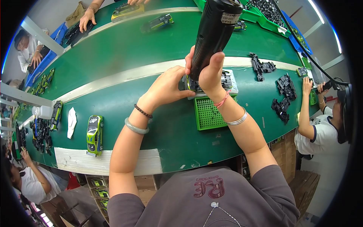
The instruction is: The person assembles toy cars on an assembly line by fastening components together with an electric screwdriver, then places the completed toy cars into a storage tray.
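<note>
My right hand [210,77] is wrapped round a black electric screwdriver [214,36], held upright with its tip hidden behind the hand. Beneath it, a toy car with a black chassis [227,80] lies underside up on a pale holder [235,87]. The fingers and thumb of my left hand [166,85] grip the left end of that car, where a bit of green body shows. A green perforated basket [210,115] sits on the table just in front of the holder.
A finished green toy car [94,134] stands at the left. Black chassis parts [286,87] lie to the right. A white divider strip [124,77] crosses the green table [174,140]. Green bins of small black parts [266,13] stand far right. Co-workers' hands [87,19] work around the table.
</note>
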### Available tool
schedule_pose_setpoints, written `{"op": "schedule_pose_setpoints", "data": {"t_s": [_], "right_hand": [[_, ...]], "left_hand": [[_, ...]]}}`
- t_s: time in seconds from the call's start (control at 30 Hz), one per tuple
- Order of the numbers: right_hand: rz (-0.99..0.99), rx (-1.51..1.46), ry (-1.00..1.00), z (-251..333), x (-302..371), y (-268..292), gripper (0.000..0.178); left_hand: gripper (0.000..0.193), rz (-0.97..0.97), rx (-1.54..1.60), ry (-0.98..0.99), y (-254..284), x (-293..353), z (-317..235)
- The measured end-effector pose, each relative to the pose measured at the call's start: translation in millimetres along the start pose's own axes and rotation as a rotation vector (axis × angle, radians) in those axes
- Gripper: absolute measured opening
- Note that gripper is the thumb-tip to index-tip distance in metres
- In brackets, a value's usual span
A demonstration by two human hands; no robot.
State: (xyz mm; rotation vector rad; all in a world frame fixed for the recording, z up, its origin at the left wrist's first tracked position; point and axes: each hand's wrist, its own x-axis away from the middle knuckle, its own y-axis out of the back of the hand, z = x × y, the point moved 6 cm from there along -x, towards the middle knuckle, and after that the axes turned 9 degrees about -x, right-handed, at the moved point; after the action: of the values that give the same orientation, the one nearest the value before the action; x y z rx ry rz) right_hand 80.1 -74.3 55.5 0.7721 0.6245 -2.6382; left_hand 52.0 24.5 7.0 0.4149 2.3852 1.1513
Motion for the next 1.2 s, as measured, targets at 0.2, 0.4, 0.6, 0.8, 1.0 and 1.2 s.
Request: {"op": "schedule_pose_setpoints", "data": {"t_s": [0.2,0.4,0.6,0.8,1.0,1.2], "right_hand": [[0.008,0.036,-0.004,2.9,3.4,-8.8,0.076],[-0.002,0.096,0.037,7.3,5.2,-2.5,0.074],[-0.035,-0.18,0.07,31.8,0.9,21.8,0.085],[-0.218,0.035,0.14,93.8,33.4,110.5,0.096],[-0.296,0.03,0.041,71.3,85.2,163.3,0.087],[-0.299,-0.014,0.005,62.4,81.5,170.7,0.082]], "left_hand": [[0.056,-0.051,-0.005,-0.037,2.5,4.3,-3.5],[0.052,0.007,-0.005,-0.016,4.8,-1.4,-15.4],[0.058,-0.127,0.016,-0.084,1.2,2.2,-6.3],[0.047,-0.23,0.726,0.178,77.7,13.3,13.8],[0.048,-0.159,-0.123,0.376,183.1,25.9,76.7],[0.053,0.292,-0.897,0.448,128.9,-3.3,137.3]]}}
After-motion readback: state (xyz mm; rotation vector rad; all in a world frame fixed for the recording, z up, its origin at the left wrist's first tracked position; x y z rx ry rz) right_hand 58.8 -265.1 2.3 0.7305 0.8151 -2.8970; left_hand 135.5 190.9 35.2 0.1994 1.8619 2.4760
